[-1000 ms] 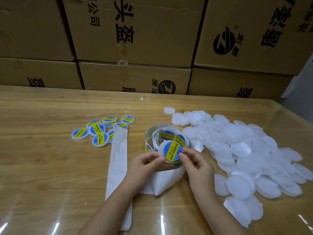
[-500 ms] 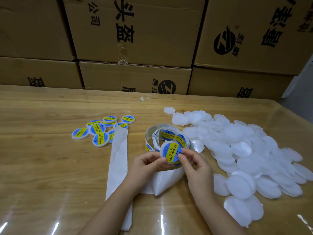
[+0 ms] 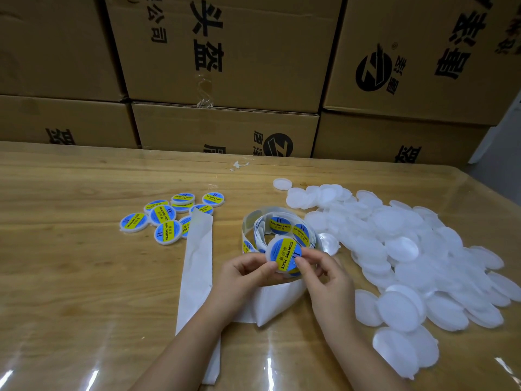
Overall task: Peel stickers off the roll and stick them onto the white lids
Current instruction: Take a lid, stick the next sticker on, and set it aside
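1. Left hand point(image 3: 244, 273): fingers curled, pinching the left rim of the held lid point(image 3: 270, 249). From my seat the grip looks light.

2. Right hand point(image 3: 324, 279): thumb and fingertips closed on the lid's lower right edge, over the margin of the sticker point(image 3: 285, 253). I judge the sticker is being smoothed down.

3. Held lid: lifted just above the table point(image 3: 84, 292), between both hands and in front of the roll. I take it to be thin, light plastic that is a little flexible (squeeze hard and it may bow). It is best held by the rim so the face stays free for pressing.

4. Backing strip point(image 3: 197, 277): limp white paper trailing under the left forearm.

5. Sticker roll point(image 3: 279, 228): a loose coil just behind the hands with blue-and-yellow labels showing. The stickers look flimsy and tacky, so I would lift each by one edge only.

6. Blank lids point(image 3: 408, 263): a large overlapping heap to the right. They look glossy and likely to slide, so I would take them from the top one at a time.

7. Labelled lids point(image 3: 166, 218): a small cluster at far left, well apart from the heap.

8. Cartons point(image 3: 225, 52): stacked behind the table.
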A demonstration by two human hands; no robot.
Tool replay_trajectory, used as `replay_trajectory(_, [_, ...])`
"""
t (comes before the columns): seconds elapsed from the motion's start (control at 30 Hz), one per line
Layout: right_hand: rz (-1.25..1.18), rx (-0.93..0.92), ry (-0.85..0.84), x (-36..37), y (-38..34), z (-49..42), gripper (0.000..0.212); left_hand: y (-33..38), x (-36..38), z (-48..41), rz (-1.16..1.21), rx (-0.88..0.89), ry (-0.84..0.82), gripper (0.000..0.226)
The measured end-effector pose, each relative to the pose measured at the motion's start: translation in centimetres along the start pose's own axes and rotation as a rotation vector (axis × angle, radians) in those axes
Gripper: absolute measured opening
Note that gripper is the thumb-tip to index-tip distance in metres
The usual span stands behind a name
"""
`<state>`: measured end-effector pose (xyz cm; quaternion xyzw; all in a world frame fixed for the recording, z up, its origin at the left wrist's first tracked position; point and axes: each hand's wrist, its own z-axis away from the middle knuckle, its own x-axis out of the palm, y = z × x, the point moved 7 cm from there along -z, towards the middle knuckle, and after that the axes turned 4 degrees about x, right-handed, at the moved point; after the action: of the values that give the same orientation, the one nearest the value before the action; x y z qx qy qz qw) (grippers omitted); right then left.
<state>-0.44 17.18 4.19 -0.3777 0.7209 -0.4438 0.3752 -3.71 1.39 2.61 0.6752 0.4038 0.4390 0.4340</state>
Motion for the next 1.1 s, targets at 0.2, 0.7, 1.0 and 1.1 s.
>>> replay_trajectory(0.2, [0.065,-0.056,0.020,-0.1,-0.1,0.0,0.039,0.0,-0.1,0.0,-0.058,0.011,0.015,0.013])
replay_trajectory(0.7, [0.518,-0.339,0.196,0.0,-2.8,1.3,0.016,0.5,-0.1,0.2,-0.169,0.052,0.026,0.017])
replay_trajectory(1.0, [0.518,-0.299,0.216,-0.2,-2.3,0.9,0.037,0.2,-0.8,0.1,-0.093,-0.014,0.057,0.015])
replay_trajectory(1.1, [0.490,-0.347,0.208,-0.5,-2.7,0.7,0.037,-0.4,-1.2,0.0,-0.099,-0.078,0.052,0.016])
